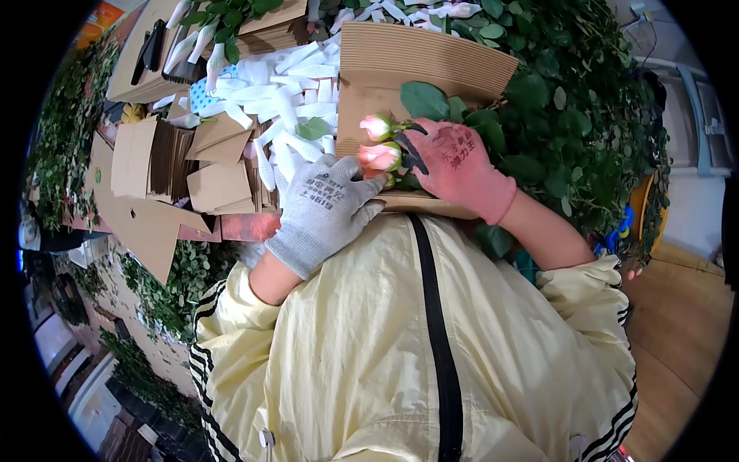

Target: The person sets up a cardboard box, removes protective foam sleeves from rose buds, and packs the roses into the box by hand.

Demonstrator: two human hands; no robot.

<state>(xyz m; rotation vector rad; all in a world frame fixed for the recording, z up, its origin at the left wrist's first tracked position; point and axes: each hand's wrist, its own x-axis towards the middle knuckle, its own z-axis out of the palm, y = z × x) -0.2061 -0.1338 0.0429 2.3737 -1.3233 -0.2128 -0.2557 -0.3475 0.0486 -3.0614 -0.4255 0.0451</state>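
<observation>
Two pink roses (379, 157) with cream edges lie side by side on a corrugated cardboard sheet (427, 58), blooms pointing left. Part of another bloom shows below them, mostly covered by my fingers. My right hand (459, 167), in a pink glove with dark fingertips, is closed around the roses just behind their heads. From the left, my left hand (327, 204) in a grey glove reaches to the blooms, its fingers apart and the fingertips against the lower petals. Green rose leaves (425, 101) spread over the sheet above my right hand.
White foam net sleeves (296, 100) are heaped left of the sheet. Stacked cardboard pieces (154, 160) stand farther left. A large mass of leafy stems (570, 115) fills the right side. Blue-handled scissors (618, 231) are near my right elbow.
</observation>
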